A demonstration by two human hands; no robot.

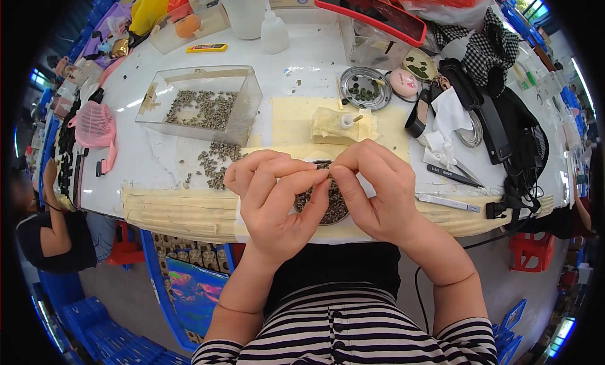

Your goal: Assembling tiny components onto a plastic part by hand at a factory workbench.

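My left hand [271,195] and my right hand [378,191] meet at the fingertips near the front of the table. Both are closed in a pinch, thumb against forefinger. Whatever sits between the fingertips is too small and covered to name. Directly under them is a round dish [335,224] filled with small dark metallic pieces [338,208], partly hidden by my fingers. Just beyond my hands stands a block wrapped in yellowish tape [324,130], holding a small white pot [347,121] with a thin stick in it.
A clear bin [249,106] of small metallic parts stands left, with a loose pile [217,166] spilled before it. Right lie black tweezers [455,176], silver tweezers [449,203] and a dish of green pieces [386,99]. A red-cased phone [372,15] overhangs the back; another person [60,239] sits left.
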